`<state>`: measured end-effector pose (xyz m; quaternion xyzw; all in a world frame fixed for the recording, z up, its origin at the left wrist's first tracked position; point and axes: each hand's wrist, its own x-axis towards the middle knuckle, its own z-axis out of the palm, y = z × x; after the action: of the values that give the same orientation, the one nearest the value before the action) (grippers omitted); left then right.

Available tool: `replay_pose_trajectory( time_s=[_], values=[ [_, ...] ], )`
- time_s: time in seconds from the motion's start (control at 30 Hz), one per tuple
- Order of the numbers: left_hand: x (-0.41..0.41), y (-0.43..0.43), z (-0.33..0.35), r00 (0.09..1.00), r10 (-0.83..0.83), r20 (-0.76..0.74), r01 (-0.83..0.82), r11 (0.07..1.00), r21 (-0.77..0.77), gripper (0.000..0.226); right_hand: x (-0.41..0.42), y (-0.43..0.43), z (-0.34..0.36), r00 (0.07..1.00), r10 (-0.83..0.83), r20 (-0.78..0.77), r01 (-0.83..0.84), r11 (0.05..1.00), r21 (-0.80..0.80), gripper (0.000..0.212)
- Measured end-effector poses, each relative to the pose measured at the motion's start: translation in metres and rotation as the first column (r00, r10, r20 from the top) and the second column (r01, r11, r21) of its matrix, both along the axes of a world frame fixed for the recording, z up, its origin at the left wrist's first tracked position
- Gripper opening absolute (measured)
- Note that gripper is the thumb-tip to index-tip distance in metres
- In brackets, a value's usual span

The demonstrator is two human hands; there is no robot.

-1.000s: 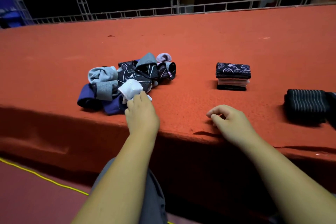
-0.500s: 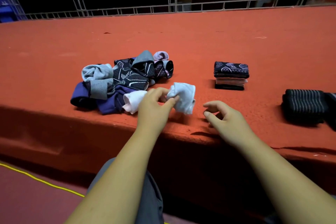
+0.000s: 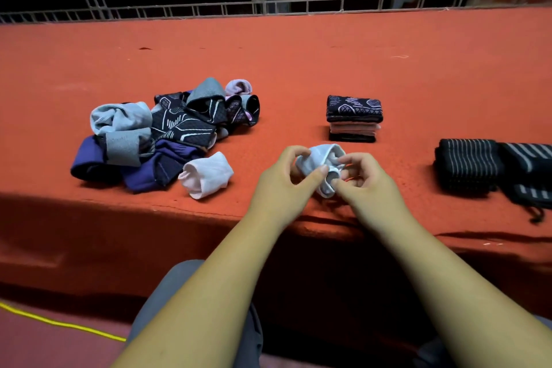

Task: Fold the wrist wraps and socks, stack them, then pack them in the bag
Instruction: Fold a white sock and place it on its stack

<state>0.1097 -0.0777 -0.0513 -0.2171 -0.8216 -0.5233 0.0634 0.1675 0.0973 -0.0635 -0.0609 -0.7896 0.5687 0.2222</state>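
Carried rightward off the tangled pile of blue, grey and patterned socks (image 3: 167, 134), the small crumpled white sock (image 3: 321, 163) is now held over the red felt desk's (image 3: 298, 69) near edge. The left hand (image 3: 277, 185) pinches its left side with curled fingers; the right hand (image 3: 367, 182) pinches its cuff. Farther right sit a neat stack of folded socks (image 3: 354, 118) and black striped wrist wraps (image 3: 469, 167).

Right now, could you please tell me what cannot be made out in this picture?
- Head view: the white sock is partly covered by the left hand and right hand pinching it, so its full shape is hidden.
- Head view: the sock pile overlaps itself, so the count is unclear.
- Head view: the outer striped wrap is cut off by the right edge.
- Head view: the bag is not in view.
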Motion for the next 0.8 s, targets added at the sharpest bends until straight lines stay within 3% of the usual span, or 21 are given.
replay_pose_trajectory(
  time_s=[0.17,0.4,0.5,0.63,0.8],
  values=[
    [-0.006,0.009,-0.011,0.984,0.109,-0.144,-0.126,0.985,-0.119,0.028,0.004,0.003,0.002,0.999,-0.045,0.014,0.040,0.963,0.265,0.016],
    [-0.014,0.011,-0.009,0.973,0.144,-0.182,-0.172,0.975,-0.143,0.009,0.005,0.004,0.005,0.996,-0.081,0.044,0.062,0.943,0.326,0.002],
    [-0.021,0.006,-0.005,0.977,0.189,-0.093,-0.198,0.976,-0.090,0.017,0.007,0.004,0.010,0.993,-0.085,0.080,0.068,0.978,0.198,0.009],
    [-0.030,-0.002,0.002,0.945,0.159,0.287,-0.215,0.961,0.175,0.023,0.008,0.005,0.015,0.996,-0.041,0.074,0.048,0.993,-0.107,0.012],
    [-0.030,-0.001,0.011,0.843,-0.009,0.538,-0.314,0.804,0.505,0.021,0.007,0.005,0.025,0.994,-0.080,0.071,0.103,0.901,-0.421,0.015]
  ],
)
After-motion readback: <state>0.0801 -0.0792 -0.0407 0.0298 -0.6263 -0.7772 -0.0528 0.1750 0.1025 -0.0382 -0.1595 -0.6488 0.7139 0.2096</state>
